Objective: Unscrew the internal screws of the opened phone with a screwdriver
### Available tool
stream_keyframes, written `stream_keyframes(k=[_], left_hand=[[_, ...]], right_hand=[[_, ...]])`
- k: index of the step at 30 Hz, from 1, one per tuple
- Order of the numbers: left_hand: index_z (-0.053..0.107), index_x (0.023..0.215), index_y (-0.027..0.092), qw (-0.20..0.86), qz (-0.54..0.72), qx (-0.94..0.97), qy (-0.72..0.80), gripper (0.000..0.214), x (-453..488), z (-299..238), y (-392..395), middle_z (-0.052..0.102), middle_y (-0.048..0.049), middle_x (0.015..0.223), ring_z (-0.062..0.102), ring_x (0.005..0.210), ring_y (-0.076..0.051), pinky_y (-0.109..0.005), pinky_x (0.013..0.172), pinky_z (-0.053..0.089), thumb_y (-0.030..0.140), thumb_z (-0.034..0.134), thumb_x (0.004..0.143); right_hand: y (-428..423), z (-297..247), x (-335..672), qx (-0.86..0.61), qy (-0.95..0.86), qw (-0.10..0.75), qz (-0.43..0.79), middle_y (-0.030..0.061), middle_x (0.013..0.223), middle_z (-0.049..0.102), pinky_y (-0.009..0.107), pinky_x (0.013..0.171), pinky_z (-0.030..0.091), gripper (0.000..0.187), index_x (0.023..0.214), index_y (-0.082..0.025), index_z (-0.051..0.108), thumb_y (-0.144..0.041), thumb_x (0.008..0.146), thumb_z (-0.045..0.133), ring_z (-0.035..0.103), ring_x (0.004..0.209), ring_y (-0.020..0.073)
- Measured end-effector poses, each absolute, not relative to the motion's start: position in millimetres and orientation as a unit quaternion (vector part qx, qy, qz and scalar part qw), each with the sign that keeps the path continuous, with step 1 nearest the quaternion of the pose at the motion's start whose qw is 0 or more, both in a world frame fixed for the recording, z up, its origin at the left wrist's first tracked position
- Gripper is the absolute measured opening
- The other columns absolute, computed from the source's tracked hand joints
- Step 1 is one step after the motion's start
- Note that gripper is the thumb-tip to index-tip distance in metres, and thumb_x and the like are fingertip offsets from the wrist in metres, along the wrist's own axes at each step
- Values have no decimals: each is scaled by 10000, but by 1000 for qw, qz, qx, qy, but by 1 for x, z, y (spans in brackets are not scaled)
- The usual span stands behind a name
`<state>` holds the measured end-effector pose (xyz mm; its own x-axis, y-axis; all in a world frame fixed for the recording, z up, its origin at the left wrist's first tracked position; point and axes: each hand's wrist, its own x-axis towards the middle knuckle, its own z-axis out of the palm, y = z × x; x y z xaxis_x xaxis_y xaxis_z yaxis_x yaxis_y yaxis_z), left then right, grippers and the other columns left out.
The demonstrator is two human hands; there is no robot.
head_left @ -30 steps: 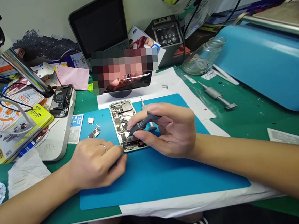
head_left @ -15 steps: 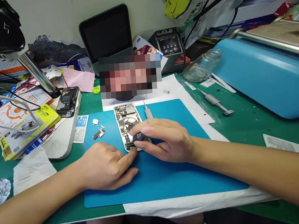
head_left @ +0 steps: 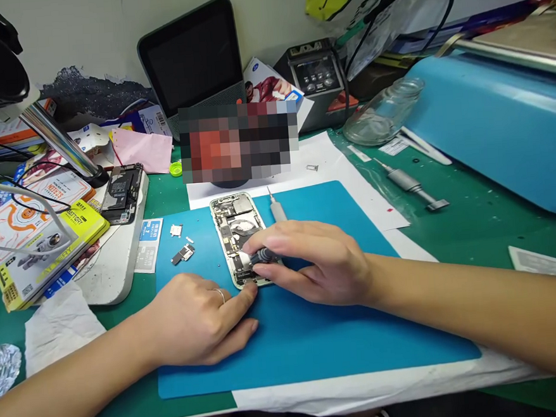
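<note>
Blue matting [head_left: 316, 349] lies beneath both hands on a green desk [head_left: 470, 239]. The right grip [head_left: 317, 263] is closed on a dark tool [head_left: 263, 256], pinched between thumb and fingers. Its working end is over the near half of an opened phone [head_left: 240, 226]; contact with the parts inside cannot be made out from where I stand. The phone lies flat, just left of the right grip and reaching beyond it, internals exposed, partly covered by the fingers. The left grip [head_left: 195, 319] bears a ring [head_left: 221, 295]; its index fingertip touches the phone's near end, and its thumb stands apart, unclosed. Beyond the left grip, on the matting, lie a dark component [head_left: 183, 254] and a small metal piece [head_left: 176, 230]. Just beyond the right grip lies a grey screwdriver [head_left: 278, 210], partly hidden by it. Well beyond the left grip, to its left, a second opened phone [head_left: 123, 192] rests on a white base [head_left: 114, 277].
</note>
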<state>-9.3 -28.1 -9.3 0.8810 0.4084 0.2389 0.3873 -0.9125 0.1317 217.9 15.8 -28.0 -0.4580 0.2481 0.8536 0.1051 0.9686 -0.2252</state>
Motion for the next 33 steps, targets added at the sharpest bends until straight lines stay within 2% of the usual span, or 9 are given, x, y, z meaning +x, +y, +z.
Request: stream_keyframes(k=[6,11,17,25,33], left_hand=[[638,1185,55,24,136,970,200,331,-8,-8,-29,632,17,606,567,462,-175,-360,414,391,290,464,1030],[644,1187,43,-2,136,971,197,363,-7,-7,-29,627,7,586,574,454,-180,-360,400,388,298,430,1043],[629,1194,16,-2,136,974,183,360,-7,-8,-28,651,2,614,596,473,-177,-361,412,403,281,441,1040],[619,1192,37,15,135,972,191,337,-7,-6,-28,644,7,607,578,465,-167,-348,423,384,273,430,1042],[634,1187,29,-1,133,972,193,349,-6,-4,-28,635,5,591,577,458,-174,-354,411,381,286,452,1037]], right_hand=[[16,-29,216,-114,-850,508,78,96,1051,765,281,829,666,502,1401,-156,439,-83,935,611,754,953,151],[17,-30,216,-110,-842,517,107,124,1099,740,300,870,652,575,1434,-134,415,-50,909,633,738,983,165],[15,-28,218,-116,-854,498,93,91,1100,759,301,844,665,571,1448,-191,408,-70,930,613,752,987,163],[17,-30,216,-100,-853,504,94,137,1147,751,299,890,656,532,1400,-133,437,-32,909,616,749,1037,168],[18,-31,218,-112,-850,496,136,111,1196,747,301,909,654,608,1496,-195,358,-67,949,589,740,1074,151]])
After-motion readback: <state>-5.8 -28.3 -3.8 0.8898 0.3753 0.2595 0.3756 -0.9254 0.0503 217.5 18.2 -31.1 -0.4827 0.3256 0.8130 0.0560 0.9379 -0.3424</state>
